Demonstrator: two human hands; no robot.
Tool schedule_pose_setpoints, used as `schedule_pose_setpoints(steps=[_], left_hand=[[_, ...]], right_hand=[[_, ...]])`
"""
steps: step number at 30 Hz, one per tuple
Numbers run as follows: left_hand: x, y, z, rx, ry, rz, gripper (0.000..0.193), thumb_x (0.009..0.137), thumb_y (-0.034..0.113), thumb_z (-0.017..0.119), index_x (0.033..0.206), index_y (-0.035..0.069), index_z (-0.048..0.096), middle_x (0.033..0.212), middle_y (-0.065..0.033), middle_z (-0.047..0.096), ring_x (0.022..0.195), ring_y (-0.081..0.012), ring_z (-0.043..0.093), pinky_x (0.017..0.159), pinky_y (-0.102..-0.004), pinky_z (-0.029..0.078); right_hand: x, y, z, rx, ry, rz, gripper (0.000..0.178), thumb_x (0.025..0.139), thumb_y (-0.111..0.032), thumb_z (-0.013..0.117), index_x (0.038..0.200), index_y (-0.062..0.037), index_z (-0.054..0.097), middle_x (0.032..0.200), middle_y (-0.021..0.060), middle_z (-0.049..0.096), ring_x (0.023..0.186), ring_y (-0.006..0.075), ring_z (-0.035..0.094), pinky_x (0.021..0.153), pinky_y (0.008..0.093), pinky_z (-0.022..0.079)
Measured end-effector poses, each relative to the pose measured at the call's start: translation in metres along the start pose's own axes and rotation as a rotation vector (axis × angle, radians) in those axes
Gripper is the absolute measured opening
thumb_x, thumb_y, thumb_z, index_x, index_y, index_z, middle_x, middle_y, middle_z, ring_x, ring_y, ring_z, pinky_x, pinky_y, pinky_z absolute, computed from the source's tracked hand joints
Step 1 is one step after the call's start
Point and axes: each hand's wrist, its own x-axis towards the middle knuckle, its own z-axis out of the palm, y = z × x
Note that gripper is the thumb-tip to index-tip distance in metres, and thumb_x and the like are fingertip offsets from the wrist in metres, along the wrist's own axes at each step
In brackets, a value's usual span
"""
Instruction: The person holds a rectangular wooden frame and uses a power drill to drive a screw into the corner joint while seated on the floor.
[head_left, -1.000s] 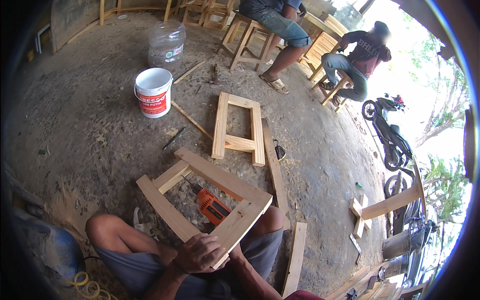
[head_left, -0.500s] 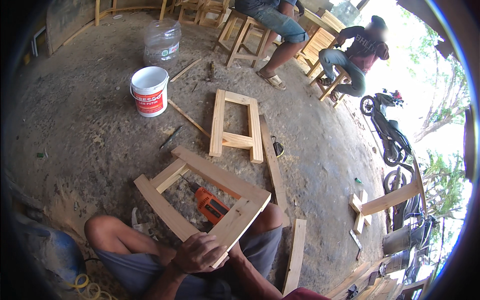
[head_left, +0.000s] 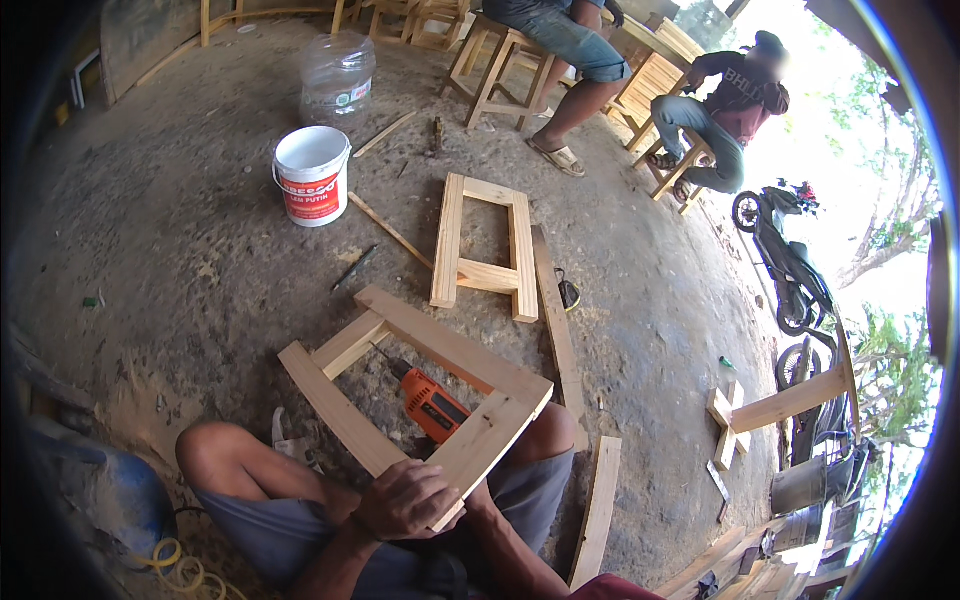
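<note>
My left hand (head_left: pixel 405 497) is closed round the near corner of a wooden frame (head_left: pixel 340 412), its fingers lying over the board. The frame is tilted above my lap, with two long boards joined by crosspieces. My right hand (head_left: pixel 478 500) is against the underside of that same corner; its fingers are mostly hidden by the wood. Through the frame's opening an orange power drill (head_left: pixel 434 405) shows, its bit pointing to the far left. Beyond it, a second, smaller wooden frame (head_left: pixel 449 240) lies on the ground.
A white bucket (head_left: pixel 312 180) and a clear plastic jug (head_left: pixel 337 75) stand at the far left. Loose planks (head_left: pixel 597 515) lie to my right, near a cross-shaped wooden piece (head_left: pixel 735 420). A tape measure (head_left: pixel 568 292) rests beside a long board. Two people sit on wooden stools (head_left: pixel 497 75) ahead.
The whole view has shifted slightly, so things appear a little farther right. My hands keep the same hold on the frame, and the drill stays where it was.
</note>
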Motion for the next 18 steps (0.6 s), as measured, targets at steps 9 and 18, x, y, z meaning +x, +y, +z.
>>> schedule_pose_setpoints(steps=[9, 18], left_hand=[[-0.001, 0.000, 0.003, -0.012, 0.000, -0.006, 0.043, 0.082, 0.040, 0.083, 0.113, 0.014, 0.068, 0.110, -0.0017, 0.065, 0.111, -0.0217, 0.068, 0.097, -0.0434, 0.056], [-0.005, -0.001, 0.003, -0.017, 0.000, -0.017, 0.050, 0.078, 0.041, 0.087, 0.115, 0.016, 0.063, 0.110, -0.0011, 0.062, 0.111, -0.0217, 0.067, 0.097, -0.0445, 0.056]], right_hand=[[0.002, 0.005, -0.007, 0.048, -0.018, 0.015, 0.030, 0.106, -0.020, 0.054, 0.128, -0.0014, 0.060, 0.116, 0.0129, 0.070, 0.101, 0.0232, 0.071, 0.086, 0.0378, 0.061], [0.007, 0.018, -0.016, 0.140, -0.041, 0.029, 0.031, 0.105, -0.020, 0.056, 0.130, -0.0016, 0.059, 0.117, 0.0127, 0.069, 0.103, 0.0234, 0.070, 0.088, 0.0385, 0.060]])
